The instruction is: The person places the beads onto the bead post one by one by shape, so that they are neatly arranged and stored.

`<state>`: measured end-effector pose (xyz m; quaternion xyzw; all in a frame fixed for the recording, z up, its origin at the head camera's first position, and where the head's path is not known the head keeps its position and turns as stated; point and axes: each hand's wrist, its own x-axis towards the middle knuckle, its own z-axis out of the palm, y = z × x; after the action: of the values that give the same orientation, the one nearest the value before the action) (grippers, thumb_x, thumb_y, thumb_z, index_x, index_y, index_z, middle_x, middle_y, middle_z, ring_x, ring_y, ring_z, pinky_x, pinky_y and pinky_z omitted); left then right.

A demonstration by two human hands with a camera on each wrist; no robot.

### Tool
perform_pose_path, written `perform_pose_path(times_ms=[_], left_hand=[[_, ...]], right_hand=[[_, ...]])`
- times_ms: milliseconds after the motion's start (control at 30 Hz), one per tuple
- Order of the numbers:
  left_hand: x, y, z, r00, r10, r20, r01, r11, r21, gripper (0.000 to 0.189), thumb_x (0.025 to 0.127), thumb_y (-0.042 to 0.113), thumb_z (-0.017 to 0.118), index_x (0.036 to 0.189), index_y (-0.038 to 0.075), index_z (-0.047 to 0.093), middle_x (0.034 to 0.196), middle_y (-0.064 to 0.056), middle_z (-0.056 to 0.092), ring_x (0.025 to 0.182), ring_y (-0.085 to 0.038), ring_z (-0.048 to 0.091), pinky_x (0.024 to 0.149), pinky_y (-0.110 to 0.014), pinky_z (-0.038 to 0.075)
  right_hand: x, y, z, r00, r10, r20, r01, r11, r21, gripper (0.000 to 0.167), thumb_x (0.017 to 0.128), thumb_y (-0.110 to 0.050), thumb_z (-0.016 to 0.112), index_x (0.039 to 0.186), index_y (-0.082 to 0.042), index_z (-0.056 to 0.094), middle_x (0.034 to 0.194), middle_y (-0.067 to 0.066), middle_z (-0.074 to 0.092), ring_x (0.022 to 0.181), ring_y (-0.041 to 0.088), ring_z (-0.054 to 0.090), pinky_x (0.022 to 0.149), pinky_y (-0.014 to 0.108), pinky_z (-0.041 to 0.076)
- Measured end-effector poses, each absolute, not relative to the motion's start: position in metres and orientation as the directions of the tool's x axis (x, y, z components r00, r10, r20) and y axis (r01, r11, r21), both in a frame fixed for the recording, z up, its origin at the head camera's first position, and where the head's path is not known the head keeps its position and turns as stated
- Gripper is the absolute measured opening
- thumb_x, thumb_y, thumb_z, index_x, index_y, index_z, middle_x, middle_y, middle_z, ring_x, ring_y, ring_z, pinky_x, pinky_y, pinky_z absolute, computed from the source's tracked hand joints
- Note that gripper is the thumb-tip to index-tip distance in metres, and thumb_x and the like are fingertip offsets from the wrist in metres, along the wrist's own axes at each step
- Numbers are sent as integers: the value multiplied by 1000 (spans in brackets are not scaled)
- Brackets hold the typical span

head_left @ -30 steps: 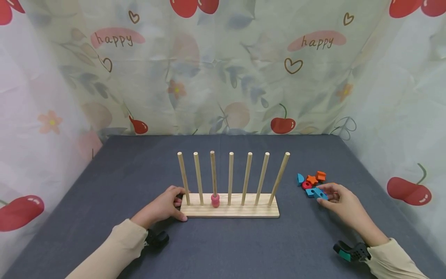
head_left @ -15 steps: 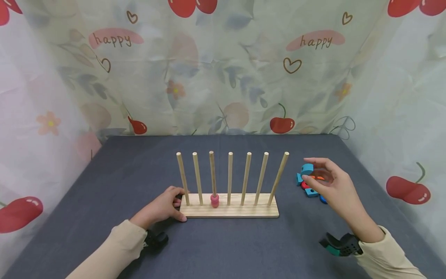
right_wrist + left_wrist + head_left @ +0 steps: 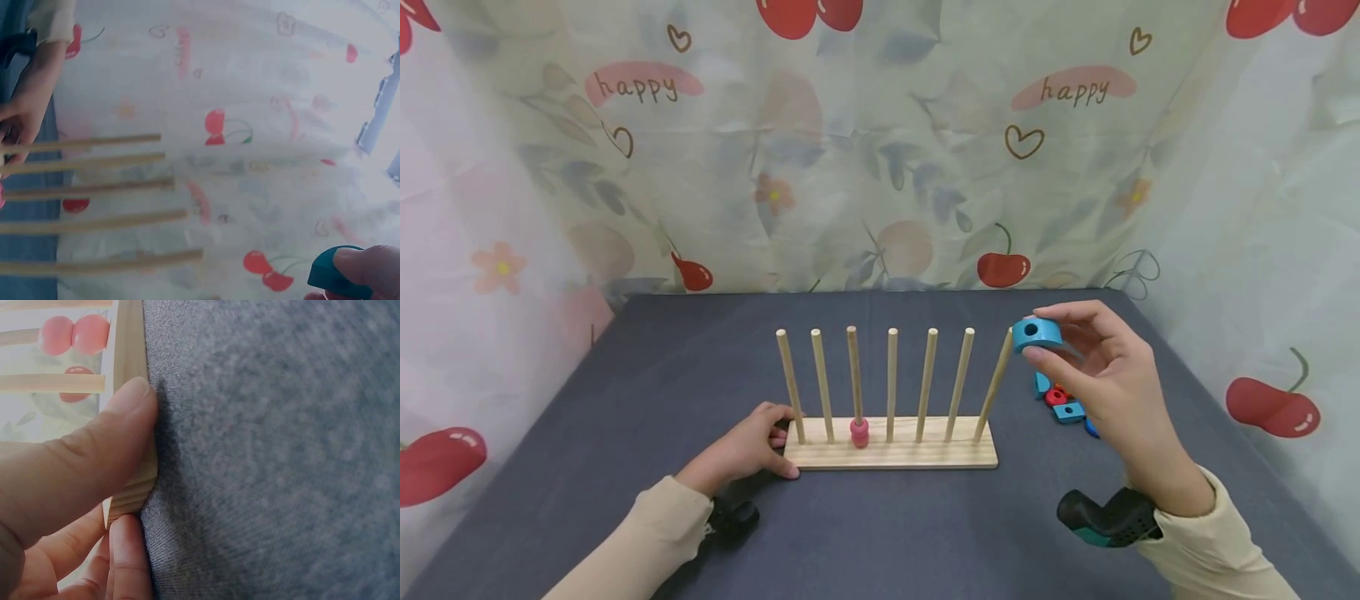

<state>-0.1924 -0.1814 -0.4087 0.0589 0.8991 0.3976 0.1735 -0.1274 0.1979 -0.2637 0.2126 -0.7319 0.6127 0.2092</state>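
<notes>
A wooden peg board [image 3: 887,455] with several upright pegs stands mid-table. Two pink round beads [image 3: 859,432] are stacked at the foot of its third peg from the left. My left hand [image 3: 737,448] grips the board's left end, the thumb along the front edge and the fingers round the end, as the left wrist view shows. Raised by the top of the rightmost peg [image 3: 996,379], my right hand [image 3: 1108,379] pinches a blue half-round block [image 3: 1036,333] between thumb and fingers. A dark hole shows in the block's face. In the head view it overlaps the peg's tip.
Right of the board lies a small pile: a blue rectangular block [image 3: 1069,412], a red ring-like bead [image 3: 1056,397], a light blue piece [image 3: 1042,384] and a dark blue one [image 3: 1092,428]. My right hand covers part of it. A printed curtain [image 3: 880,150] surrounds the table.
My right hand has lifted the blue half-round block from the pile and carried it up and left to the rightmost peg's top. The left hand has stayed on the board.
</notes>
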Motion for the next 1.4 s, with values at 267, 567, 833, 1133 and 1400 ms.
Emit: perform_pose_path(times_ms=[267,567,833,1133,1400], left_hand=[[-195,-183,-411,-931,238,-277,-43,682,730,81,62,7,91,132,2,52,126,-14,44,110,-26,52,93,-41,48],[-192,-183,-412,-933,261,-248,-22,646,763,81,60,2,91,131,1,53,126,-16,42,110,-28,52,91,-40,49],[-194,-183,-413,-935,255,-248,-31,638,770,79,60,2,90,130,3,54,125,-14,43,110,-27,52,91,-40,49],[-194,-183,-413,-935,245,-257,-41,645,763,79,60,2,90,130,4,54,124,-13,43,110,-27,51,92,-40,49],[-195,-182,-413,-934,237,-267,-51,651,757,78,60,2,90,130,4,54,124,-13,43,108,-26,51,91,-39,48]], right_hand=[[-126,173,-248,-784,-111,610,-616,24,-787,41,82,17,64,121,5,58,114,10,63,99,15,65,82,21,53],[-135,150,-243,-778,-149,611,-618,2,-786,39,84,10,67,120,0,62,118,9,59,100,15,63,84,22,53],[-153,130,-249,-803,-138,580,-590,37,-807,39,86,8,66,123,0,57,115,4,58,104,15,63,86,24,53],[-166,110,-267,-805,-144,576,-583,14,-812,40,89,9,61,128,6,51,118,2,56,106,11,61,90,23,51],[-175,99,-287,-780,-150,607,-614,-2,-789,38,91,2,62,128,2,53,117,1,58,103,12,61,88,23,51]])
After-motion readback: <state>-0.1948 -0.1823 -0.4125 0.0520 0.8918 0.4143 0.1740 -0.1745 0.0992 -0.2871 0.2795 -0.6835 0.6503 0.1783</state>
